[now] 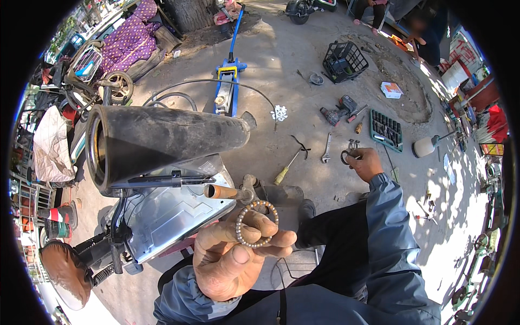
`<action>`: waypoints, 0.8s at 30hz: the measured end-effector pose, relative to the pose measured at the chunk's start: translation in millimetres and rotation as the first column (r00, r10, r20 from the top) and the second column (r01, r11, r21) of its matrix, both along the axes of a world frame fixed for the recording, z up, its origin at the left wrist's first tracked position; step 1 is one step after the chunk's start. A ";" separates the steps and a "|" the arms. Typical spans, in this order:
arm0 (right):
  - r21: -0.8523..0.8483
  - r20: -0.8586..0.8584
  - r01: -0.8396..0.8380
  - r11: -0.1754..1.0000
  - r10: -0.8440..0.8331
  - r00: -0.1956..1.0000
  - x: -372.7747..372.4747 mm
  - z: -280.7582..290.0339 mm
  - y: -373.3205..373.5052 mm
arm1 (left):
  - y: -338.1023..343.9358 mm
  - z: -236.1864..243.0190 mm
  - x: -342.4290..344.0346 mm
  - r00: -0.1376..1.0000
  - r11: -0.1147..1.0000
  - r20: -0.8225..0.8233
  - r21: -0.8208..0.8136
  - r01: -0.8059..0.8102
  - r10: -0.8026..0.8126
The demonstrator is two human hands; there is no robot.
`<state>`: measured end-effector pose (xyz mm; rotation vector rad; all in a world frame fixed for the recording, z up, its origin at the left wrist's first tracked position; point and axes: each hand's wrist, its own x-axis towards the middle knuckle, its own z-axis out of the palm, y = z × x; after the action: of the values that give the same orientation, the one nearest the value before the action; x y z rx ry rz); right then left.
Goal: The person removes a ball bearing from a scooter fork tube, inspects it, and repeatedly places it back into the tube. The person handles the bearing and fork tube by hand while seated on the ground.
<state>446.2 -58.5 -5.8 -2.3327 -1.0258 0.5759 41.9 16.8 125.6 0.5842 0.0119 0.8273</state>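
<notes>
My left hand (225,265) is raised close in front of me. Its thumb and fingers pinch a ring of small metal balls (239,232), a caged ball bearing, held upright with two fingertips showing through it. Further right and lower, near the ground, my right hand (369,164) is closed round a thin dark ring (344,157), whose kind I cannot make out. Just behind the left hand, a rusty brown metal tube (219,192) sticks out from a part of an overturned vehicle with a silvery panel (173,216) and a wide black cylinder-like part (173,142).
Around my right hand lie a wrench (326,149), a screwdriver (281,174), a cordless drill (341,111) and a green socket set (386,130). Beyond are a blue floor jack (226,86), a black crate (345,60) and a white box (391,90). People sit at the far right.
</notes>
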 end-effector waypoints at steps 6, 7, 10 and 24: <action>0.001 -0.006 0.001 1.000 -0.001 1.000 -1.1 1.7 0.6 | -1.4 3.3 2.4 0.996 0.997 -0.059 0.044 -0.070 0.073; -0.001 -0.007 0.001 1.000 -0.001 1.000 -1.6 2.4 1.0 | -1.6 3.1 2.3 0.994 0.995 -0.068 0.054 -0.080 0.083; -0.005 -0.004 0.000 1.000 0.000 1.000 -2.1 3.3 1.0 | -2.0 0.8 1.6 0.990 0.992 -0.090 0.080 -0.101 0.108; -0.005 0.015 -0.004 1.000 0.004 1.000 0.7 -1.2 0.2 | -5.4 7.4 1.9 0.941 0.944 -0.200 0.244 -0.222 0.273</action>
<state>446.8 -58.2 -7.0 -2.3434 -1.0372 0.5635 43.7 11.5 133.0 0.8989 0.2152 1.0100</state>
